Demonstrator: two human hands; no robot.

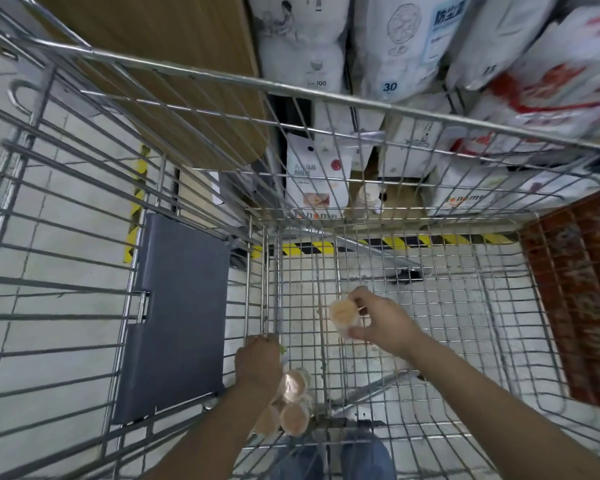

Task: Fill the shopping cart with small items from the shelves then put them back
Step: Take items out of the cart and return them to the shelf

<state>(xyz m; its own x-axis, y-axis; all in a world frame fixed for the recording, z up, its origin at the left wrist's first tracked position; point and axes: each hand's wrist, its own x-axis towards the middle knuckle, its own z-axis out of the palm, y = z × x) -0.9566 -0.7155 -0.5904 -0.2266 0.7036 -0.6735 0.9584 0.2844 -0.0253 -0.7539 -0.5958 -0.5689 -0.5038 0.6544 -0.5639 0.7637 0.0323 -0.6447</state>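
I look down into a wire shopping cart (326, 88). My right hand (385, 320) is low inside the basket and pinches a small clear cup with an orange lid (343, 315) between thumb and fingers. Near the basket's left corner my left hand (257, 362) reaches down with curled fingers; what it grips is hidden beneath it, with a bit of green showing at its edge. Right beside it lie three similar orange-lidded cups (293, 403) on the cart floor.
A grey fold-down seat flap (177, 313) lies at the cart's left. Beyond the far rim stand shelves with white packaged goods (395, 46) and a wooden panel (187, 81). Yellow-black floor tape (430, 241) and a red patterned rug (582, 289) lie under the cart.
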